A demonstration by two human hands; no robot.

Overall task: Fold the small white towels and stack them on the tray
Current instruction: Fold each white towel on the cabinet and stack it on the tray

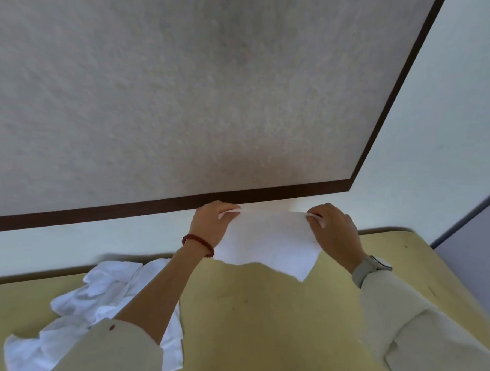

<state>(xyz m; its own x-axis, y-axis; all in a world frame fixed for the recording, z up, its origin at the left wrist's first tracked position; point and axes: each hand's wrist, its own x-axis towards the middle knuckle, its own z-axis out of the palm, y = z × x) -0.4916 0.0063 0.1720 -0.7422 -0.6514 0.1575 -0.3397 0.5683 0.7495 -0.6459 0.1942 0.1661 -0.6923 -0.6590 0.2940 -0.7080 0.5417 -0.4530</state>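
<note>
A small white towel point(269, 240) hangs spread in the air above the far part of the yellow table point(259, 313). My left hand point(210, 226) pinches its upper left corner and my right hand point(335, 232) pinches its upper right corner. The towel's lower edge dangles loose, just above the tabletop. A heap of crumpled white towels point(104, 294) lies on the table at the left, partly hidden by my left forearm. No tray is in view.
A wall with a large grey textured panel point(186, 83) in a dark frame rises right behind the table. The table's rounded far right corner point(411, 236) is beside a grey partition point(474, 234). Bare yellow tabletop lies beneath the held towel.
</note>
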